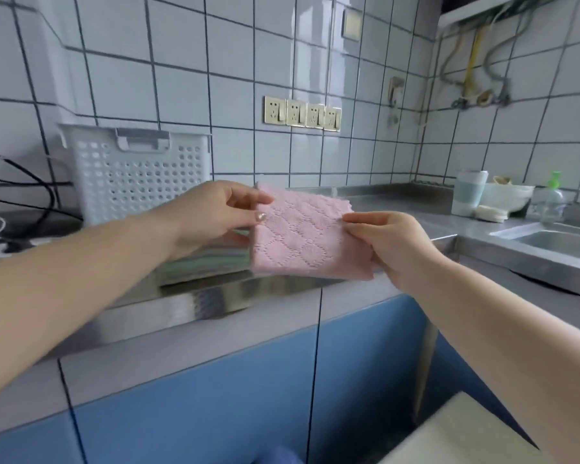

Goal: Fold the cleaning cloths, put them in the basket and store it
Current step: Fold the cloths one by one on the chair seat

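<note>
Pink quilted cloth (302, 236); white perforated basket (138, 175).

Steel counter (392, 199) runs along the tiled wall, landmark: sink (559, 241) set into its right end. Far left of sink, white basket (138, 172) stands against the wall. Folded green cloths (208, 259) lie between basket and sink, near the front edge. Just behind sink: cup (467, 192), bowl (508, 195), soap bottle (553, 202). Cables (17, 189) left of basket.

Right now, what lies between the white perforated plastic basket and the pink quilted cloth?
In the head view, the left hand, pinching the pink quilted cloth, crosses between it and the white perforated plastic basket.
</note>
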Demonstrator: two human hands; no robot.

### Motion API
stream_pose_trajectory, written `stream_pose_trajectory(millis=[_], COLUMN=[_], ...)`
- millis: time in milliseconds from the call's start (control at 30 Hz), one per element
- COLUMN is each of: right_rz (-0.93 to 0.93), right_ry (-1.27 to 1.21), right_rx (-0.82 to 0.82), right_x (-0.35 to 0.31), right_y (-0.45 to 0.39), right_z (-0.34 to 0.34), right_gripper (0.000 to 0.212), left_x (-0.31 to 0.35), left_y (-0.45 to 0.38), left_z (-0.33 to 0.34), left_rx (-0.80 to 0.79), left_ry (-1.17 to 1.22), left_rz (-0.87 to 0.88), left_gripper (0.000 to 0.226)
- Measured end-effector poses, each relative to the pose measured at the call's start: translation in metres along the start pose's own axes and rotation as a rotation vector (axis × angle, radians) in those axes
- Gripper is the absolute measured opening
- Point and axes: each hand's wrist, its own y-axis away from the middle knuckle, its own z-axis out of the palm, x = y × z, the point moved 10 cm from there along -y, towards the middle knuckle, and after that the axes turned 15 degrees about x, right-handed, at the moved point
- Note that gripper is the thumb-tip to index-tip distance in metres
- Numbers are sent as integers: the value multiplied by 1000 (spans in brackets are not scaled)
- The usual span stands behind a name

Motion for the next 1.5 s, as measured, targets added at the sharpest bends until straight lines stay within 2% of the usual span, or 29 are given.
stream_pose_trajectory(millis=[133, 267, 400, 600, 800, 967, 1200, 1267, 1300, 1367, 1433, 1500], right_rz=[-17, 30, -42, -73, -60, -47, -83, -108, -126, -159, -187, -210], right_ry=[-9, -69, -39, -21, 52, 76, 99, 153, 199, 292, 313, 305], right_rx=[-71, -163, -221, -265, -191, -267, -261, -288, -284, -227, -162, -168], right_x=[-20, -35, -48, -44, -34, -14, -18, -17, -17, -26, -44, -61], right_y=[-6, -11, -18, -27, -41, -39, -42, -41, -42, -46, -52, -54], right_z=[46, 88, 130, 163, 168, 184, 198, 201, 200, 193, 188, 196], right_gripper=[16, 15, 17, 16, 14, 11, 14, 17, 18, 19, 21, 25], left_x=[-7, -9, -18, -46, -67, -82, -93, -97, -98, -80, -46, -16], left_y=[-19, -32, -43, -49, -53, -50, -48, -43, -42, -43, -54, -70], left_z=[-38, -76, -108, -122, -115, -121, -127, -130, -134, -147, -152, -139], left_rx=[58, 194, 258, 233, 184, 190, 230, 226, 230, 291, 358, 320], left_ry=[47, 56, 110, 245, 195, 154, 117, 7, -101, -325, -373, -472], left_rz=[-78, -61, -89, -232, -315, -350, -378, -355, -319, -172, 24, 167], left_gripper=[27, 28, 29, 22, 21, 21, 25, 38, 52, 74, 66, 46])
